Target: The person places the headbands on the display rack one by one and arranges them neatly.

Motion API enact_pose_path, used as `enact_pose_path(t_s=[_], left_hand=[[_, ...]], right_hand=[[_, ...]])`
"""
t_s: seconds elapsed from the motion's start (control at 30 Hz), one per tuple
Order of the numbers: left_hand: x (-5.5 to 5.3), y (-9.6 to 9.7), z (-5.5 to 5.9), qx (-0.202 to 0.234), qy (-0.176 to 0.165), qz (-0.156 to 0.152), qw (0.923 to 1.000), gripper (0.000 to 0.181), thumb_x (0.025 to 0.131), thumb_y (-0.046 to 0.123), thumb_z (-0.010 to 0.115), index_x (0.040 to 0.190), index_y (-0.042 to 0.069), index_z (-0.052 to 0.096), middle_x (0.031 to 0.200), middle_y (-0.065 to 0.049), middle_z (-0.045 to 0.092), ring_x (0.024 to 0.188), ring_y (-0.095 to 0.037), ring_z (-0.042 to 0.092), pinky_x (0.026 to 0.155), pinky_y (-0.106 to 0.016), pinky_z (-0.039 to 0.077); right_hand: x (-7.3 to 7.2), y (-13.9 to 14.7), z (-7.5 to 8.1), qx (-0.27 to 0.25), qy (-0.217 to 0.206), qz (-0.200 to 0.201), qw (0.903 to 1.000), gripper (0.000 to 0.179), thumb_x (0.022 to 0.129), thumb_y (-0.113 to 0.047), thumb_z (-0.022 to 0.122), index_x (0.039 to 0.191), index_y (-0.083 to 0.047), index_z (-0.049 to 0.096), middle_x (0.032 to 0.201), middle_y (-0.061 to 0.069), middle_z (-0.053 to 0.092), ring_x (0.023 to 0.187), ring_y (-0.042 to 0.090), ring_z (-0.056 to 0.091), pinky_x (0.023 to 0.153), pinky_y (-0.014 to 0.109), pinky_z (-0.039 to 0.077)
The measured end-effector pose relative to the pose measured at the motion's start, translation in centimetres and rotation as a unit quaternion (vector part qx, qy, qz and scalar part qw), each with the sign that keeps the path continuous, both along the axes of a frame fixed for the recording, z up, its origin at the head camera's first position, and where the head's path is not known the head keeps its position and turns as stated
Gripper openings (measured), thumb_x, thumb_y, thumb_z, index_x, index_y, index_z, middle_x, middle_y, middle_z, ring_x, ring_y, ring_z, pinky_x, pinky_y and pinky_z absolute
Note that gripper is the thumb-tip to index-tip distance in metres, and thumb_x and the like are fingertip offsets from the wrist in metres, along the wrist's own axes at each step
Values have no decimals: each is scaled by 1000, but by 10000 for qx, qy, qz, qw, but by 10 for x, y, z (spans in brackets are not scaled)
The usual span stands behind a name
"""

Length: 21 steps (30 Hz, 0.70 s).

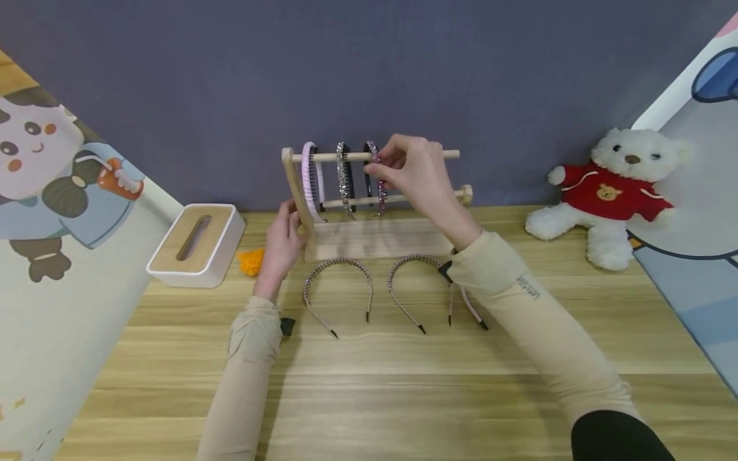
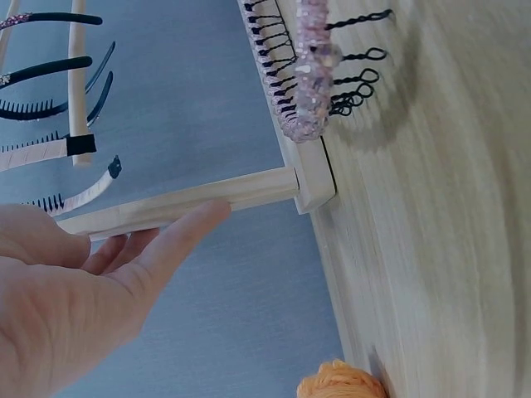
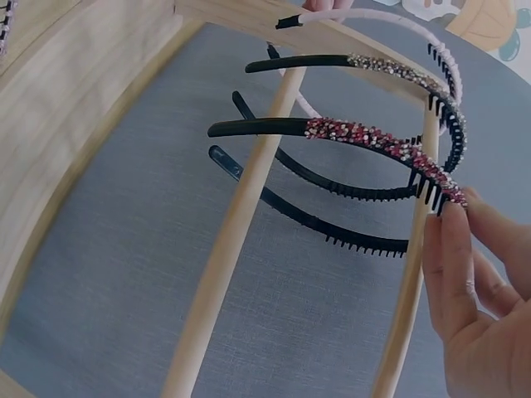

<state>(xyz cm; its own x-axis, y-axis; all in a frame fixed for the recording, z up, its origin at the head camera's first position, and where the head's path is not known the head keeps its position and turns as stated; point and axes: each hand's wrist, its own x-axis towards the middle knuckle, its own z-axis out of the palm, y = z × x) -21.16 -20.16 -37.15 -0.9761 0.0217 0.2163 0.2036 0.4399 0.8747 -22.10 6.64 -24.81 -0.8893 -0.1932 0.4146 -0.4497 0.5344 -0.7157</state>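
Note:
My right hand (image 1: pixel 412 168) pinches the top of a black toothed headband (image 3: pixel 357 134) covered in red and silvery beads. This headband hangs over the upper rod of a wooden rack (image 1: pixel 375 242), its ends reaching past the lower rod. To its left on the rods are a silver-beaded headband (image 1: pixel 344 173) and a pale pink headband (image 1: pixel 308 179). My left hand (image 1: pixel 282 240) holds the rack's left upright (image 2: pixel 191 199), thumb on one side and fingers on the other. In the right wrist view, only a bit of the left hand shows at the top.
Beaded headbands (image 1: pixel 311 282) lie before the rack, one (image 1: pixel 475 312) partly under my right sleeve. Left of the rack are an orange fuzzy item (image 1: pixel 250 262) and a white tissue box (image 1: pixel 221 256) with a wooden lid. A white teddy bear (image 1: pixel 614 192) sits right, against the wall.

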Motion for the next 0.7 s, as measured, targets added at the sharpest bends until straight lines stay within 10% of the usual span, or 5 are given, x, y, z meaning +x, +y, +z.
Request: enact_pose_path(t_s=[0.7], left_hand=[[-2, -2, -1, -89, -16, 16, 10000, 43, 118, 8, 33, 159, -5, 39, 156, -29, 49, 143, -45, 50, 103, -56, 60]], right_hand=[[0, -4, -1, 499, 175, -293, 9982, 34, 91, -25, 90, 110, 0, 76, 97, 11, 77, 82, 21, 72, 73, 31, 63]])
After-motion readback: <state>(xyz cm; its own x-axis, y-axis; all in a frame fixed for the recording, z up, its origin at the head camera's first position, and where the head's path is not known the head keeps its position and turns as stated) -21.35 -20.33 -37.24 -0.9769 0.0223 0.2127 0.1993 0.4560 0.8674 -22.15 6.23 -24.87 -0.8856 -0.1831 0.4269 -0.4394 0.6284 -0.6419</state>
